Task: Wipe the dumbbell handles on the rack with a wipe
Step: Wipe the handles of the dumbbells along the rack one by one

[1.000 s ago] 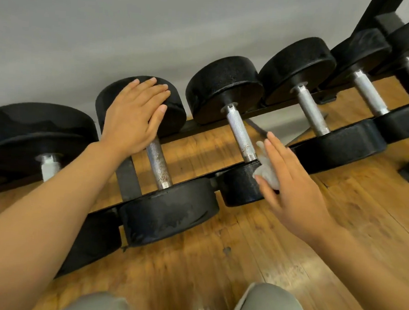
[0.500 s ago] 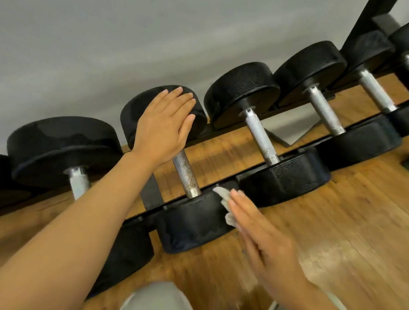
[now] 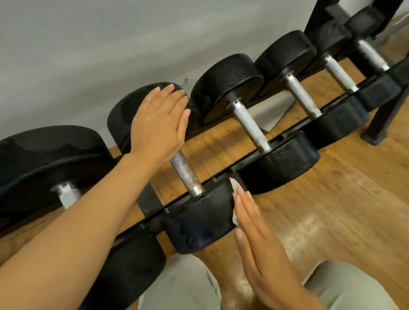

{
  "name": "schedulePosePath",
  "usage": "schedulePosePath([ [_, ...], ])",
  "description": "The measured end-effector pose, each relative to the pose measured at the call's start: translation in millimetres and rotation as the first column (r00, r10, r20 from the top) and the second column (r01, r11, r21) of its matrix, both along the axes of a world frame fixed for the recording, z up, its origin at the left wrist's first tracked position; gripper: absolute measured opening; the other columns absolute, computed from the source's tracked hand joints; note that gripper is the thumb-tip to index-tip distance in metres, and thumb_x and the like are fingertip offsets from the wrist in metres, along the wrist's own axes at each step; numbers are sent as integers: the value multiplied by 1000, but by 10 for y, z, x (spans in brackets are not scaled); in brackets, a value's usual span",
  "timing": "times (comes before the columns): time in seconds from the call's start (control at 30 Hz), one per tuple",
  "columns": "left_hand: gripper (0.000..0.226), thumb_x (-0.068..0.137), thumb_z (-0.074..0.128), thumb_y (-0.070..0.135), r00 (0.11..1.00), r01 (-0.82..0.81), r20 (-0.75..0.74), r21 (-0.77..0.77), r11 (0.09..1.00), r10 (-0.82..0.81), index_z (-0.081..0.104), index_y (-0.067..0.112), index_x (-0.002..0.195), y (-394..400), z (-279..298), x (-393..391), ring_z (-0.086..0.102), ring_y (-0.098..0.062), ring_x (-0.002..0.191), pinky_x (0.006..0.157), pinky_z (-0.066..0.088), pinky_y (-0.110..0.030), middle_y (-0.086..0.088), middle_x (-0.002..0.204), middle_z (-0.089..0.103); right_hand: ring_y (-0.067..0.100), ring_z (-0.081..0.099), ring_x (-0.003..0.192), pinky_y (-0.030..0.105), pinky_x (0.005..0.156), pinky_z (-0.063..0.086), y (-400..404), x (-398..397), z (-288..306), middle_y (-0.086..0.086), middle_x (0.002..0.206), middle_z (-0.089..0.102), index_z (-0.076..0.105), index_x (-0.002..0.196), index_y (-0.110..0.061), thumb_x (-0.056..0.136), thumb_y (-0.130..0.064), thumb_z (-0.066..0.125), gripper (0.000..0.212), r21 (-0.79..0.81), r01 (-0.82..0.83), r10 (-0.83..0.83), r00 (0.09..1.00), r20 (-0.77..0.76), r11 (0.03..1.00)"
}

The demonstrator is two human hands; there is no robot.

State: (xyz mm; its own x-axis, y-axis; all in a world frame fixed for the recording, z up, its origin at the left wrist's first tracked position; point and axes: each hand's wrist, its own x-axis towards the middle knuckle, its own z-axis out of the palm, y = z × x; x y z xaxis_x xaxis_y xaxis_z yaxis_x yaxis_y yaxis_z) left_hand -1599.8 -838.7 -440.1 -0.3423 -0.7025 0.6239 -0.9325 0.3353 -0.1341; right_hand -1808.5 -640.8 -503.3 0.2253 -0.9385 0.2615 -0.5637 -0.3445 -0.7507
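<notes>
Dumbbell on rack, our left hand flat and relaxed on its far head, our right hand pressing wipe with straight fingers against its near head.

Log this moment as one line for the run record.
left hand: flat on black round dumbbell head | right hand: straight fingers pressing white crumpled wipe against near head | knurled steel handle: untouched

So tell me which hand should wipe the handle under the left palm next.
Right. The right hand has the wipe beside that handle; the left hand rests flat on the far weight.
</notes>
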Motion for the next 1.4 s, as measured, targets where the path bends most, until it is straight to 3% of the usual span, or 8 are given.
schedulePosePath([
  [0.13, 49, 108, 29, 32, 1000, 5, 7, -28, 1000, -4, 60, 5, 132, -20, -21, -2, 48, -26, 135, 120, 22, -38, -12, 136, 61, 10, 12, 149, 32, 121, 14, -178, 131, 105, -8, 162, 17, 24, 153, -13, 105, -31, 29, 51, -69, 11, -18, 995, -99, 998],
  [0.27, 47, 108, 30, 31, 1000, 20, -2, -59, 998, -20, 62, 5, 131, -28, -40, 14, 49, -26, 134, 119, 24, -39, -12, 134, 62, 12, 13, 149, 34, 122, 14, -356, 237, 204, 3, 160, 23, 30, 151, -6, 106, -27, 27, 50, -158, -98, 52, 961, -272, 983],
  [0.5, 45, 107, 33, 29, 999, 27, -18, -87, 996, -28, 63, 4, 129, -39, -52, 9, 51, -27, 132, 118, 25, -39, -12, 132, 63, 21, 18, 149, 40, 120, 19, 17, 15, -41, 7, 160, 23, 32, 149, -4, 106, -21, 33, 47, -247, -258, 138, 899, -415, 934],
  [0.73, 46, 107, 32, 30, 999, 33, -12, -64, 997, -34, 63, 4, 129, -20, -28, 17, 50, -27, 133, 118, 25, -40, -12, 133, 63, 25, 13, 150, 37, 123, 4, -218, 542, 13, 10, 159, 24, 29, 150, -5, 106, -26, 25, 49, -329, -395, 9, 652, -758, 858],
  [0.93, 47, 106, 32, 30, 999, 37, -38, -35, 999, -38, 63, 5, 130, -8, -18, 24, 49, -25, 134, 119, 22, -38, -10, 134, 62, 17, 6, 151, 34, 122, 6, 8, 56, -50, 2, 162, 17, 25, 153, -11, 100, -26, 51, 61, -231, -538, 139, 560, -817, 811],
  [1.1, 48, 106, 29, 31, 999, 33, -28, 8, 999, -33, 62, 6, 131, -5, 6, 36, 47, -25, 136, 120, 19, -37, -10, 136, 61, 16, 17, 149, 33, 121, 8, -165, 312, 99, 2, 158, 29, 35, 150, -13, 103, -32, 34, 51, -262, -523, 108, 574, -811, 811],
  [1.27, 50, 106, 27, 32, 998, 63, -7, 103, 993, -62, 57, 6, 137, 27, 67, 78, 40, -24, 140, 121, 13, -34, -10, 142, 56, 24, 17, 149, 40, 121, 1, -271, 587, 84, 8, 157, 31, 35, 149, -6, 104, -32, 25, 53, -222, -617, 53, 395, -917, 755],
  [1.4, 50, 106, 27, 32, 995, 104, -10, 167, 980, -103, 53, 6, 140, 28, 119, 136, 36, -23, 143, 121, 10, -33, -10, 146, 52, 19, 16, 149, 35, 122, 3, -206, 247, 56, 3, 157, 32, 37, 149, -10, 104, -29, 24, 50, -186, -710, 172, 400, -900, 680],
])
